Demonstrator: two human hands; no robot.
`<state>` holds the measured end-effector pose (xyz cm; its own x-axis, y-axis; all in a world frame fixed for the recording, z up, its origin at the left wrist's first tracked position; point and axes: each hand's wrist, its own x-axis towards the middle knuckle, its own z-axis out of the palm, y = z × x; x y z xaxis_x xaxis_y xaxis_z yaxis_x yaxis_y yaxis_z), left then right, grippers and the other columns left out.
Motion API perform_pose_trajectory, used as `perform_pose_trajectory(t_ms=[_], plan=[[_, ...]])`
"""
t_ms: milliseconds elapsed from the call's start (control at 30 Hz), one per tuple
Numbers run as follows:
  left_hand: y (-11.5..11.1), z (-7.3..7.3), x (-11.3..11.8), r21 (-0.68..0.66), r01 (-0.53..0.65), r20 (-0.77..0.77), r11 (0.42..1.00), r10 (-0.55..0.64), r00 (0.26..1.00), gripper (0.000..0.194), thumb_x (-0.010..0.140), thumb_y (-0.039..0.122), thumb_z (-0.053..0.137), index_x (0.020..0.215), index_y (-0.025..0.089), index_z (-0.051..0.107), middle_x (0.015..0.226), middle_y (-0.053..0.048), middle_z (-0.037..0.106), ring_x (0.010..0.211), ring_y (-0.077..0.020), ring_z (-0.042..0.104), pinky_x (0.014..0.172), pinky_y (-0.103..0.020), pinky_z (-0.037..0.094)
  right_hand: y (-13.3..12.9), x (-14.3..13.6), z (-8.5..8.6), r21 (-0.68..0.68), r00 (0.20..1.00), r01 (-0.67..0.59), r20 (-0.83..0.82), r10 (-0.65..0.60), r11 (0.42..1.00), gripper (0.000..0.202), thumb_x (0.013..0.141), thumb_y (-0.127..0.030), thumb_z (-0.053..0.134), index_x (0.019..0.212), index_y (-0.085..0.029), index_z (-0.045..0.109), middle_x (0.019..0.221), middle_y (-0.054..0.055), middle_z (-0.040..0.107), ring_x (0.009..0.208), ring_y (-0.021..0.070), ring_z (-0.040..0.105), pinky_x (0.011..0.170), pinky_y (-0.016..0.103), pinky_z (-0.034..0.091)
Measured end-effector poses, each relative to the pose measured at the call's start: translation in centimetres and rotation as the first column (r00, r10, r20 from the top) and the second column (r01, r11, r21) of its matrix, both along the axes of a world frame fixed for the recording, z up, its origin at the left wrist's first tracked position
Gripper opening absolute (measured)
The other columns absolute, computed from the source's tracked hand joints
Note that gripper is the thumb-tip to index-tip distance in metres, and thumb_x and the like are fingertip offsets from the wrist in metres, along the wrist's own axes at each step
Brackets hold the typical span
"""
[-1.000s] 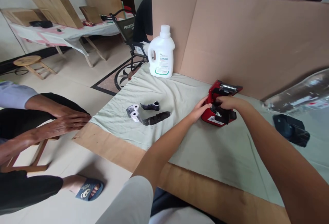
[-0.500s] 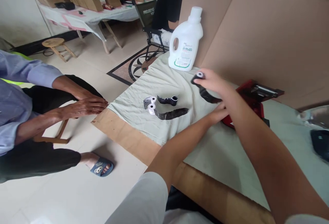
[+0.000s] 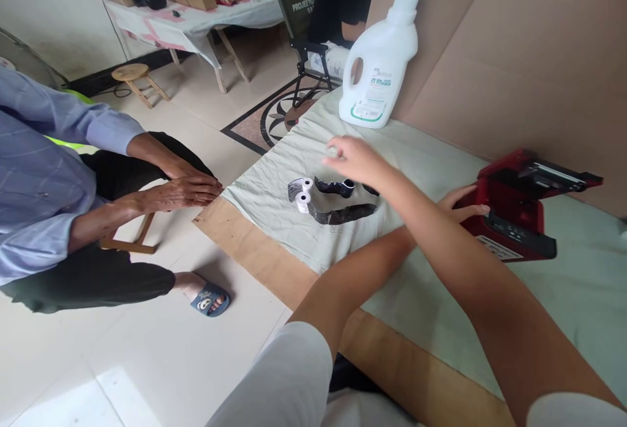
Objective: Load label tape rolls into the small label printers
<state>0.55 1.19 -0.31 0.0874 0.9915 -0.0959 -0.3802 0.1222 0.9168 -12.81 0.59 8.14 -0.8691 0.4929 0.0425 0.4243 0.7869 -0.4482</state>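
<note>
My arms cross over the cloth-covered table. My left hand (image 3: 463,204) grips the left side of a red receipt printer (image 3: 522,218), its thumb on the near edge; the black-edged lid stands open. My right hand (image 3: 360,160) hovers farther left, fingers apart and bent, holding nothing. Just below it on the cloth lie small white paper rolls (image 3: 302,201) with a blackened, curled paper strip (image 3: 345,214) trailing from them. Another dark curled paper roll (image 3: 336,187) sits behind. A further dark piece (image 3: 371,190) is mostly hidden by my right wrist.
A white detergent bottle (image 3: 379,64) stands at the table's far edge against a cardboard panel (image 3: 548,55). At the left sits another person (image 3: 44,172), hands resting near the table corner. A folding chair (image 3: 298,15) and a wooden stool (image 3: 131,74) are behind.
My right hand has let go of the dark paper roll and moved left. The view has shifted right, showing more of the printer, which my left hand now grips in plain sight.
</note>
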Motion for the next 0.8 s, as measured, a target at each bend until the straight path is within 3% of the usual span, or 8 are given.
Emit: perform_pose_trajectory(t_ms=[100,167,233,367,500,667,800], plan=[[1.2,-1.6,1.1,0.085,-0.011,0.146,0.996,-0.001,0.989,0.082,0.087,0.041,0.077,0.162,0.024,0.048,0.164,-0.011,0.05,0.149,-0.0331,0.052,0.119,-0.036,0.046,-6.0,-0.1,-0.4,-0.033,0.962,-0.258,0.087,0.26,0.966,0.032,0.094,-0.041,0.07,0.121,-0.025,0.072,0.116,0.01,0.071,0.094,0.025,0.068,0.075,0.033,0.045],[1.8,-2.3,1.5,0.066,-0.035,0.171,0.997,0.023,0.985,0.08,0.087,0.039,0.078,0.16,0.022,0.05,0.162,-0.012,0.052,0.149,-0.0333,0.052,0.121,-0.036,0.044,-8.5,-0.3,-1.7,0.048,0.947,-0.301,0.128,0.294,0.952,0.017,0.095,-0.028,0.067,0.11,-0.023,0.072,0.118,0.012,0.07,0.089,0.0238,0.067,0.067,0.031,0.038],[2.0,-2.4,1.6,0.036,-0.023,0.17,0.999,0.017,0.985,0.08,0.087,0.038,0.078,0.161,0.023,0.05,0.161,-0.012,0.054,0.148,-0.0336,0.053,0.123,-0.038,0.043,-9.5,-0.5,-3.2,0.103,0.952,-0.286,0.143,0.271,0.953,0.016,0.095,-0.016,0.059,0.105,-0.022,0.07,0.116,0.012,0.071,0.085,0.0222,0.066,0.062,0.031,0.032],[1.5,-1.8,1.3,0.043,-0.028,0.151,0.999,0.021,0.988,0.08,0.089,0.035,0.076,0.162,0.019,0.048,0.161,-0.015,0.053,0.149,-0.0357,0.051,0.123,-0.041,0.041,-8.8,-0.2,-5.3,0.02,0.972,-0.222,0.078,0.219,0.975,0.023,0.09,-0.007,0.055,0.104,-0.022,0.064,0.107,0.009,0.072,0.08,0.0203,0.063,0.06,0.03,0.027],[1.5,-2.1,1.2,0.065,-0.025,0.159,0.998,0.015,0.987,0.081,0.089,0.036,0.076,0.162,0.018,0.047,0.163,-0.015,0.051,0.15,-0.0363,0.05,0.122,-0.04,0.042,-8.0,1.3,-5.4,-0.145,0.983,-0.171,-0.093,0.158,0.975,0.027,0.08,-0.005,0.057,0.1,-0.023,0.059,0.104,0.006,0.069,0.084,0.0204,0.061,0.064,0.029,0.034],[1.4,-1.8,1.3,0.072,-0.004,0.212,0.997,-0.011,0.977,0.077,0.091,0.032,0.072,0.162,0.015,0.047,0.161,-0.016,0.052,0.148,-0.035,0.052,0.119,-0.037,0.045,-6.9,5.3,-3.7,-0.278,0.92,-0.064,-0.388,-0.052,0.958,0.024,0.072,-0.012,0.063,0.091,-0.023,0.056,0.1,0.003,0.064,0.085,0.0194,0.06,0.073,0.031,0.045],[0.9,-0.7,1.2,0.038,-0.07,0.118,0.997,0.065,0.991,0.064,0.089,0.027,0.072,0.152,0.019,0.059,0.153,-0.011,0.062,0.146,-0.0324,0.055,0.123,-0.039,0.042,-4.6,11.5,-0.9,-0.425,0.843,0.037,-0.473,-0.257,0.904,0.024,0.073,-0.023,0.069,0.095,-0.025,0.06,0.097,0.003,0.07,0.086,0.0227,0.067,0.076,0.035,0.051]])
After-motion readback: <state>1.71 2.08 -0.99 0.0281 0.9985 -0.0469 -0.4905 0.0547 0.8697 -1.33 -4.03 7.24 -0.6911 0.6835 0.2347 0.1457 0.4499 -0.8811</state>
